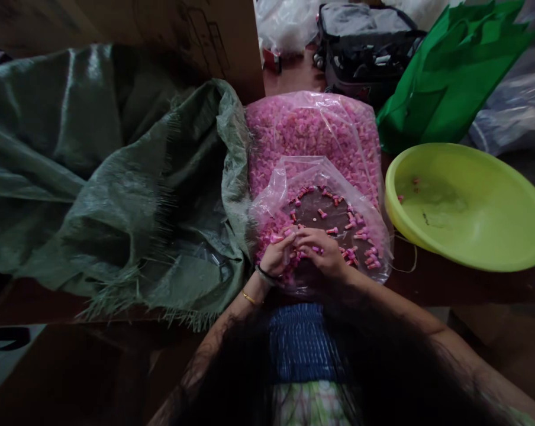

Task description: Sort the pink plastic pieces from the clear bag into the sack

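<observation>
My left hand is closed, thumb against fingers, on a small pink piece with a pale, clear-looking part beside it. Its wrist has a dark band and a gold bracelet. Fingertip to fingertip with it is my right hand, fingers curled in; what they pinch, if anything, is too small to make out. Both hands are over the open mouth of a clear plastic bag. Small pink plug-like pieces with coppery stems are scattered there on a dark surface, heaped more thickly at the left.
Behind the hands the bag bulges with many pink pieces. A yellow-green basin holding a few bits stands right. Green woven sacking spreads left, before a cardboard box. A green bag and an open suitcase are farther back.
</observation>
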Demonstrator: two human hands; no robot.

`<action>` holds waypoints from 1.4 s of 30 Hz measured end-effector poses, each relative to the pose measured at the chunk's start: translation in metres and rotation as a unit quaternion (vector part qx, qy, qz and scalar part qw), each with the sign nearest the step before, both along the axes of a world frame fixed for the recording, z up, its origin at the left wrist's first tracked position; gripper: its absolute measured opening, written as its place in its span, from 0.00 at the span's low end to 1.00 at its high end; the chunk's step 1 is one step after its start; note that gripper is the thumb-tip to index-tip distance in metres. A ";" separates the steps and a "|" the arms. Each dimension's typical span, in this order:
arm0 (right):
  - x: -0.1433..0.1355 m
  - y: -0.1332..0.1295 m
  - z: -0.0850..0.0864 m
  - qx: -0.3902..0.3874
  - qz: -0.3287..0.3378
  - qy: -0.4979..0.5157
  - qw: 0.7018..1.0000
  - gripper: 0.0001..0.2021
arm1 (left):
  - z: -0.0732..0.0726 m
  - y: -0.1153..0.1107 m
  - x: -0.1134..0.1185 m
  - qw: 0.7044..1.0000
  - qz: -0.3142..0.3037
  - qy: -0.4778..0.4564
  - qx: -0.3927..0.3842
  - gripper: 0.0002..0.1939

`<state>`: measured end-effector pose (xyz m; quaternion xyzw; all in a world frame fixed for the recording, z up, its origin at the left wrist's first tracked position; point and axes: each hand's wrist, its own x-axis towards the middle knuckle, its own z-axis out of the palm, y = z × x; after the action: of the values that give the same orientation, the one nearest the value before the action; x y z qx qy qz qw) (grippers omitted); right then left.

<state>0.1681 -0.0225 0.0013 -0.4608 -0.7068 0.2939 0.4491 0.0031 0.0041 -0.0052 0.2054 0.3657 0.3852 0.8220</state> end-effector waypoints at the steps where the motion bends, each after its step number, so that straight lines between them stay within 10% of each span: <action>1: 0.006 0.008 -0.003 -0.011 -0.001 -0.017 1.000 0.08 | 0.000 0.001 -0.002 1.000 0.000 0.009 0.004 0.18; 8: 0.057 0.065 -0.022 -0.093 -0.148 -0.228 0.958 0.06 | 0.010 0.004 -0.019 0.997 -0.025 0.016 0.076 0.24; 17: 0.006 0.037 0.051 -0.080 0.087 -0.026 0.993 0.07 | 0.014 0.001 -0.030 0.982 -0.021 0.097 0.159 0.19; 22: -0.008 0.040 0.042 -0.039 0.186 -0.079 0.979 0.10 | 0.010 0.003 -0.042 0.943 -0.079 0.201 0.254 0.17; 30: -0.024 0.011 0.007 0.072 0.098 -0.105 0.987 0.26 | 0.022 -0.002 -0.055 0.968 -0.052 0.126 0.210 0.18; 42: -0.031 0.014 0.038 0.170 0.101 -0.209 0.958 0.21 | 0.047 -0.014 -0.060 0.986 -0.054 0.057 0.150 0.13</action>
<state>0.1371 -0.0082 0.0395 -0.3553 -0.8673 0.1101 0.3309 -0.0566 -0.0102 0.0418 0.3678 0.3387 0.3782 0.7791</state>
